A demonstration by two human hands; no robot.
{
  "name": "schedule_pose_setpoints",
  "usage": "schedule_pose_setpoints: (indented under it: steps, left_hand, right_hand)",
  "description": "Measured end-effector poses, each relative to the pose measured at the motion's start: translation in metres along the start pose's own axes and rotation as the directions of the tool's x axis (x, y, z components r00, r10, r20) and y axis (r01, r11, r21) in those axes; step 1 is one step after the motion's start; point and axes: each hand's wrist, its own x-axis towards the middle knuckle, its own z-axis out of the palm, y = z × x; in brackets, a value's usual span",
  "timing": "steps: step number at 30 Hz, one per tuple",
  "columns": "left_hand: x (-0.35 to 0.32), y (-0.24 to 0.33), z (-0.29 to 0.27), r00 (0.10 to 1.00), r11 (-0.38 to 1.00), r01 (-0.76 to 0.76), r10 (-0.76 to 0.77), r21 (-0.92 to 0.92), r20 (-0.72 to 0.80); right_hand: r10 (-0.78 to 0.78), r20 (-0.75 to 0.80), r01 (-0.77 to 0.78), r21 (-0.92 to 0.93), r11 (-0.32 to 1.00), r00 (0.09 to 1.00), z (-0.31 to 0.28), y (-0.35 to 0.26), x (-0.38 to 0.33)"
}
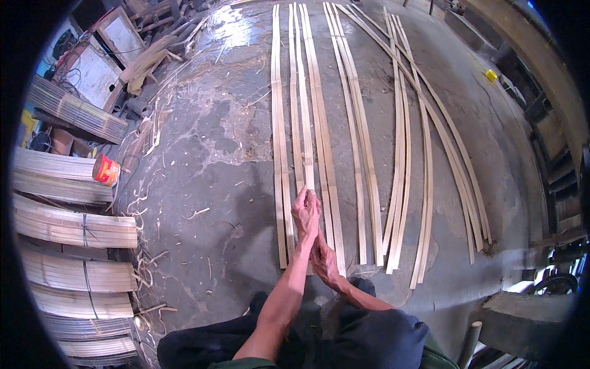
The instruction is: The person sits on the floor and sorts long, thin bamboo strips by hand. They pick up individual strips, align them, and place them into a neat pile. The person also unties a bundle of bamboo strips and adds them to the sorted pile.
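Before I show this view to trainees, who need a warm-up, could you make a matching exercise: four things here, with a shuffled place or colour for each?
Things:
1. Left hand
2. Right hand
3. Tub
4. Stacked strips

Places and colours:
A. Layered along the view's left side
B. Nearer the wearer than the other hand
C. Farther forward than the other hand
D. Mostly red and orange

Pairs: 1-C, 2-B, 3-D, 4-A
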Motion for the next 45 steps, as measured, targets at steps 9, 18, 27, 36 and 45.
schedule_pose_setpoints:
  steps: [9, 18, 27, 36, 45]
  left_hand:
    - [0.014, 0.004, -0.021, 0.994, 0.995, -0.03, 0.039, 0.092, -0.1]
    - [0.028, -0.016, -0.06, 0.983, 0.992, 0.117, -0.108, 0.05, -0.148]
    - [0.011, 0.022, -0.022, 0.979, 0.983, -0.171, 0.177, 0.063, -0.099]
    - [0.003, -0.021, -0.02, 0.994, 0.988, 0.067, -0.056, 0.136, -0.089]
    - [0.01, -0.049, -0.036, 0.998, 0.92, -0.021, 0.042, 0.392, -0.044]
  right_hand:
    - [-0.034, 0.087, 0.043, -0.102, 0.994, 0.996, 0.008, -0.004, 0.01]
    - [0.086, 0.188, -0.056, -0.159, 0.986, 0.978, 0.013, -0.003, -0.002]
    - [-0.01, 0.178, 0.035, -0.142, 0.989, 0.984, 0.009, -0.001, -0.014]
    - [0.036, 0.146, -0.01, -0.178, 0.984, 0.989, 0.007, 0.003, -0.009]
    - [0.095, 0.109, -0.078, -0.146, 0.986, 0.99, 0.012, 0.018, -0.011]
